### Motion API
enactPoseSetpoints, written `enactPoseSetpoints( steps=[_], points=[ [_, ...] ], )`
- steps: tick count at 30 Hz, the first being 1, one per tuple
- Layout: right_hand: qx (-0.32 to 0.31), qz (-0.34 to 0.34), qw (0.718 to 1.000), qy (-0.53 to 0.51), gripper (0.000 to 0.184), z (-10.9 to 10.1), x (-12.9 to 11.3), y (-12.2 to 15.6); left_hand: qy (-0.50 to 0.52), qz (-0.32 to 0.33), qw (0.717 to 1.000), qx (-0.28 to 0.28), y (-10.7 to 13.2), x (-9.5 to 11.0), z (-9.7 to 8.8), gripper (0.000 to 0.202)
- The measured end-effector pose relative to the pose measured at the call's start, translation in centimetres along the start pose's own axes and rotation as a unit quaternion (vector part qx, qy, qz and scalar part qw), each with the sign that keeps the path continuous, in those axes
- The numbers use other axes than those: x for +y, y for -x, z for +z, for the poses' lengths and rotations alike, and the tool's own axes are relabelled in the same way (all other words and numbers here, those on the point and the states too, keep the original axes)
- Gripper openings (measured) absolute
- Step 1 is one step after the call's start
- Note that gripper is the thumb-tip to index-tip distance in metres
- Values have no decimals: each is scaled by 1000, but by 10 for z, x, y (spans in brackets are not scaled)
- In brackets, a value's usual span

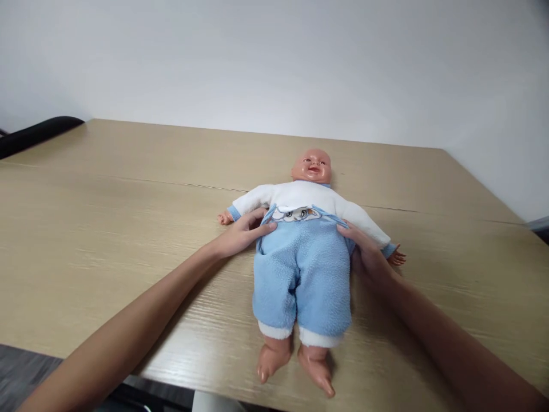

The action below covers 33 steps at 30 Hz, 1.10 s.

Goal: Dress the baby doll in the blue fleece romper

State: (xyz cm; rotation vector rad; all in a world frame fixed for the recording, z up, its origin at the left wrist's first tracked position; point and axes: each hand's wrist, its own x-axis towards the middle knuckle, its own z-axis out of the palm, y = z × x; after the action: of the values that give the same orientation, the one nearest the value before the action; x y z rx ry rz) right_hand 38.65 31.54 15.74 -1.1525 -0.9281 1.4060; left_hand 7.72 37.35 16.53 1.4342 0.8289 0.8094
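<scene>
A baby doll (313, 167) lies on its back on the wooden table, head away from me and bare feet near the front edge. It wears a white top (309, 190) with blue cuffs and light blue fleece overalls (300, 246) with white leg hems and a cartoon face on the bib. My left hand (244, 230) is closed on the left side of the overalls at the waist, thumb on the front. On the opposite side my right hand (364, 246) grips the overalls' edge, its other fingers partly hidden beside the doll.
The light wooden table (128, 229) spreads wide around the doll, with a seam running across it. Behind it rises a pale wall (274, 68). A black chair back (43, 134) shows at the far left. Dark flooring (26, 377) appears below the front edge.
</scene>
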Motion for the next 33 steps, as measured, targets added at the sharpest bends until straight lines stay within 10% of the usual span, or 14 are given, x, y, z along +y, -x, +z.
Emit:
enactPoseSetpoints(
  steps=[8,18,26,33],
  points=[
    [18,17,997,-72,29,2,8,-7,194,-49,980,-4,-10,-27,8,45],
    [-68,-70,989,114,18,-9,-21,-10,-72,29,997,-3,-10,19,0,40],
    [15,-59,980,191,32,-16,1,-10,-69,-14,998,4,-4,0,-4,43],
    [56,68,995,-49,32,4,6,0,217,-56,974,35,-5,-16,12,36]
  ],
)
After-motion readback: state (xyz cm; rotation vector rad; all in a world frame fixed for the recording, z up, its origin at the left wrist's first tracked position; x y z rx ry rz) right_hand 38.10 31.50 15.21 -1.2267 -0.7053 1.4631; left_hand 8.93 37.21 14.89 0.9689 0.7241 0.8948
